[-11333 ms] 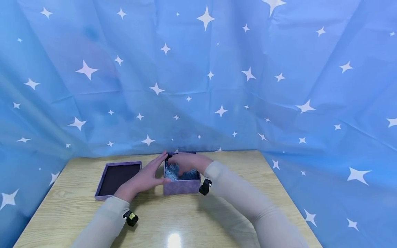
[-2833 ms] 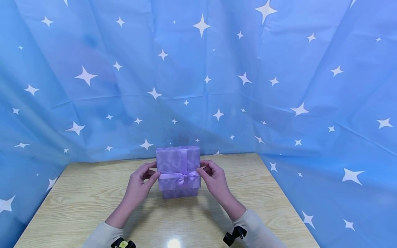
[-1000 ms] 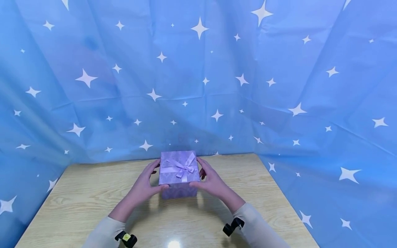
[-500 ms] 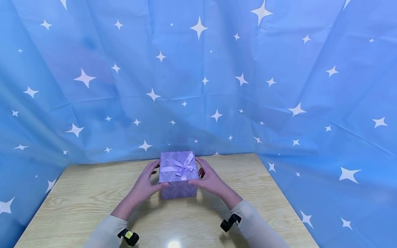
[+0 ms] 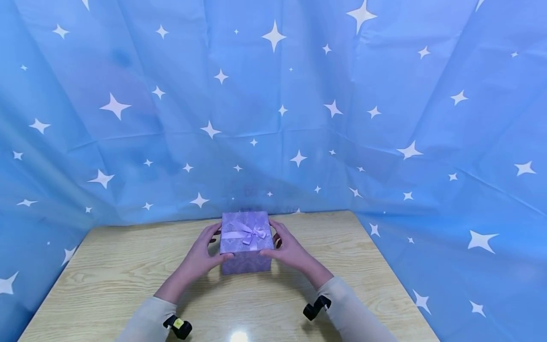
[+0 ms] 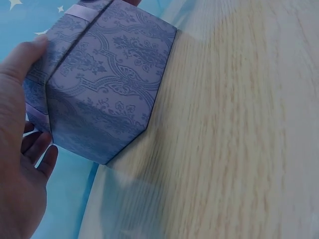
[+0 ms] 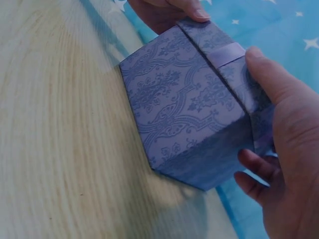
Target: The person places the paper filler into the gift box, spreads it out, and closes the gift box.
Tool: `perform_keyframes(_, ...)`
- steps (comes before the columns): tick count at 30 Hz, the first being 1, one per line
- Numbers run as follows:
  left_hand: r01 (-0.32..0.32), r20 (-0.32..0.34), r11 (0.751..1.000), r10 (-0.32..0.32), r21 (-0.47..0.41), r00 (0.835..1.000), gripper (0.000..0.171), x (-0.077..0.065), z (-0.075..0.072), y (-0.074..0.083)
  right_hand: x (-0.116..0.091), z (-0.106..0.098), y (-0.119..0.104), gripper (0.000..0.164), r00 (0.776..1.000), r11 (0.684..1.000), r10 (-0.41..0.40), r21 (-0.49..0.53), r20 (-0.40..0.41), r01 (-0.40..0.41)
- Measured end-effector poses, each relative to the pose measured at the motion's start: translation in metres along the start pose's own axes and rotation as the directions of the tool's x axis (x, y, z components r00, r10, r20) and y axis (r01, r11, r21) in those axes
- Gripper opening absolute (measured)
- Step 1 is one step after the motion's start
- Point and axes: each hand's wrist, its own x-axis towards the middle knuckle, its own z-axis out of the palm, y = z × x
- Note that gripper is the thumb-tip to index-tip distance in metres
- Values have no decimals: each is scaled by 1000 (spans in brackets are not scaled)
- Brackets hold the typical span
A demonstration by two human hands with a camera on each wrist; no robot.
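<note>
A purple patterned gift box (image 5: 245, 263) stands near the back of the table, with its lid (image 5: 232, 244) on top. A lilac ribbon crosses the lid and is tied in a bow (image 5: 252, 233). My left hand (image 5: 198, 251) grips the lid's left side, thumb on the front edge and fingers along the side. Mirroring it on the right, my right hand (image 5: 292, 249) holds the lid with its thumb at the front edge. Both wrist views show the lid's lower edge round the box body (image 6: 104, 84), with thumbs (image 7: 269, 74) pressed on the lid's rim. The box's inside is hidden.
The light wood table (image 5: 128, 275) extends around the box on both sides and in front. Behind it hangs a blue curtain (image 5: 239, 118) with white stars, close to the box's back. Black wrist cameras (image 5: 316, 308) sit on both sleeves.
Earlier the lid lay upside down at left and my right hand was in the box, among blue shredded filler. Later both hands held the lid tilted over the box; now it sits level, slightly lower.
</note>
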Motion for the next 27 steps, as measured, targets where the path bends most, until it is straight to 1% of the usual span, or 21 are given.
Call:
perform_keyframes(5, 24, 12, 999, -25, 37, 1000, 104, -2, -1, -3, -2, 5, 5, 107, 999, 999, 31, 10, 13, -31)
perform_keyframes(9, 41, 25, 997, -43, 69, 999, 106, -4, -2, -4, -5, 8, 8, 107, 999, 999, 40, 11, 27, -40)
perform_keyframes(12, 37, 30, 997, -39, 70, 999, 108, -5, -2, -5, -6, 10, 9, 106, 999, 999, 42, 28, 21, -43)
perform_keyframes(17, 26, 28, 999, -28, 46, 999, 108, -5, 0, -7, -6, 14, 12, 106, 999, 997, 44, 59, 5, -44)
perform_keyframes(22, 20, 26, 1000, -20, 18, 999, 106, -5, 2, -10, -6, 13, 12, 105, 999, 997, 49, 57, 11, -49)
perform_keyframes(27, 27, 23, 999, -28, 39, 999, 105, -5, 3, -11, -5, 12, 12, 107, 998, 997, 56, 47, 14, -56)
